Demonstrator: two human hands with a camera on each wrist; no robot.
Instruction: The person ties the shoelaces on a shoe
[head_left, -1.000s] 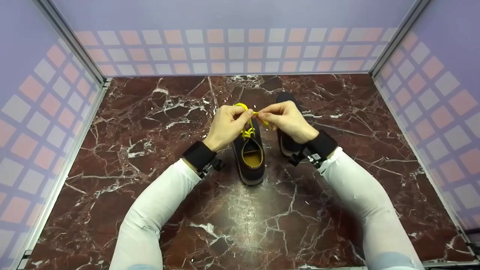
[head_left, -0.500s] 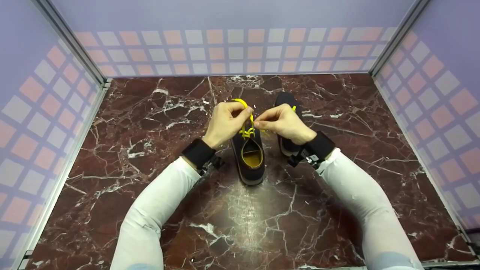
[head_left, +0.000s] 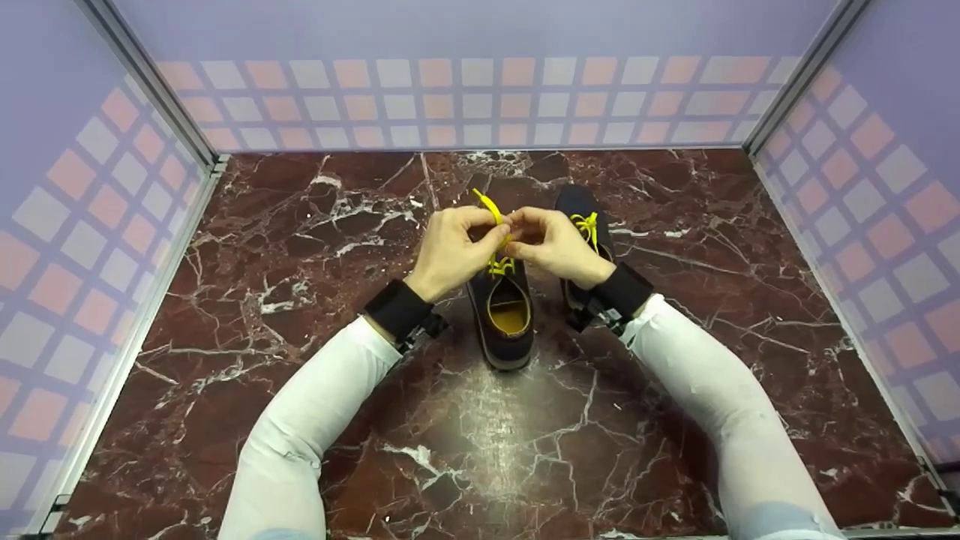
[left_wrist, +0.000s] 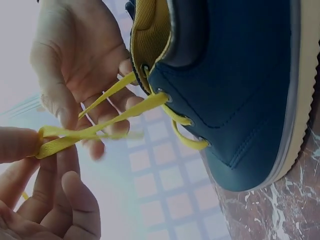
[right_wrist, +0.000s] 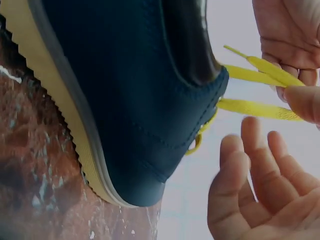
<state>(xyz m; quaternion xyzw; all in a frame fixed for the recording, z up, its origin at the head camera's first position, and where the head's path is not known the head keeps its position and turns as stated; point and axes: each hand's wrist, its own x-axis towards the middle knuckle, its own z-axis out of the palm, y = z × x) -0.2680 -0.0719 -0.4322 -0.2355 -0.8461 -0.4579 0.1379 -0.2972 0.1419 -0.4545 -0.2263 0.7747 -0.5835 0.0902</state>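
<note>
Evidently, the left hand (head_left: 456,247) pinches the yellow lace (head_left: 487,205), which rises from the dark shoe (head_left: 508,315) upright on the tabletop (head_left: 360,457) below, long axis running lengthwise, toe away. Just right of that grip is the right hand (head_left: 556,246); whether it pinches cannot be told.
</note>
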